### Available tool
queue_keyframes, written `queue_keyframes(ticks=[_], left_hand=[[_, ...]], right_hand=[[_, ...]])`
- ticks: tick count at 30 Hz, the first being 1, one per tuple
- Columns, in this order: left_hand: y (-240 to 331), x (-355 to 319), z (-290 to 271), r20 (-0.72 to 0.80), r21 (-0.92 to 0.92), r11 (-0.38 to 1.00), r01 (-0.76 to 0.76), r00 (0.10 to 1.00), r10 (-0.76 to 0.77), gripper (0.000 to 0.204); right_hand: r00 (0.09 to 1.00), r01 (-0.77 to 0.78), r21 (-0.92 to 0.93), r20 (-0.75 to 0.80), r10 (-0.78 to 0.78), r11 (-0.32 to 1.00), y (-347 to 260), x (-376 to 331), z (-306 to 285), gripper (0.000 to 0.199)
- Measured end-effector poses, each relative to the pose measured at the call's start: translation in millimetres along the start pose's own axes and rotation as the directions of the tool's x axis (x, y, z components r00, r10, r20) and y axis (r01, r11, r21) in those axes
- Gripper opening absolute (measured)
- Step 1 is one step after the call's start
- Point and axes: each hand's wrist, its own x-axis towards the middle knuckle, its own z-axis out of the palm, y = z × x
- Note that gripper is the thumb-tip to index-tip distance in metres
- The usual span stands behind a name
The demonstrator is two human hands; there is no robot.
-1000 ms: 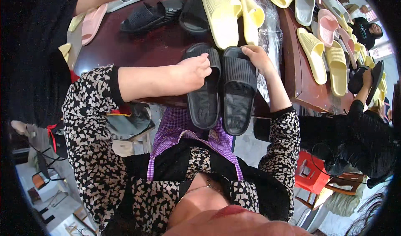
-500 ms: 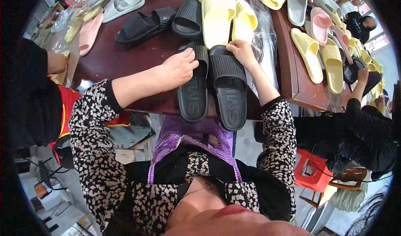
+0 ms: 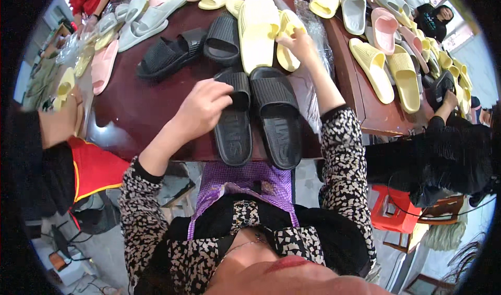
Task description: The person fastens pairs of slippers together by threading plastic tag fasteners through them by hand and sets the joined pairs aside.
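Left hand [image 3: 204, 106] hides the black slide's [image 3: 235, 118] strap edge.

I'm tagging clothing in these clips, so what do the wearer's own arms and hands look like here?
Both forearms wear long sleeves in a black and cream speckled print, with a plain dark cuff showing at the left wrist. The left hand and the right hand are bare: no gloves, and no rings or watch that I can make out. A purple checked apron hangs in front of the body.

The right hand [image 3: 298, 43] has left the right black slide [image 3: 276, 120] and gone up to the pale yellow slide [image 3: 286, 44]; the left hand [image 3: 203, 107] now rests on the left black slide [image 3: 233, 120] alone.
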Motion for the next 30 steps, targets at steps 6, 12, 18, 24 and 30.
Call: queue_keyframes(ticks=[6, 12, 18, 24, 30], left_hand=[[-42.4, 5.6, 24.0, -0.263, -0.488, 0.751, 0.445, 0.746, -0.612, 0.019], [-45.1, -9.0, 31.7, -0.245, -0.529, 0.669, 0.522, 0.661, -0.709, 0.018], [-43.7, -13.0, 38.4, -0.153, -0.579, 0.594, 0.559, 0.641, -0.752, 0.019], [-51.4, -24.6, 43.4, -0.220, -0.542, 0.640, 0.545, 0.642, -0.734, 0.019], [-61.4, -35.3, 52.7, -0.220, -0.524, 0.662, 0.537, 0.665, -0.714, 0.018]], right_hand=[[0.982, -0.113, 0.359, 0.179, 0.050, 0.926, 16.1, 49.2, 37.5, 0.071], [0.895, -0.214, 0.488, -0.249, 0.370, 0.846, -7.9, 52.4, 57.5, 0.046], [0.951, -0.236, 0.364, -0.105, 0.292, 0.901, 11.4, 58.1, 28.7, 0.046], [0.946, -0.083, 0.232, -0.288, 0.150, 0.969, -18.4, 63.4, -10.0, 0.051], [0.610, 0.424, -0.121, -0.695, -0.381, 0.898, -11.8, 91.1, -106.5, 0.038]])
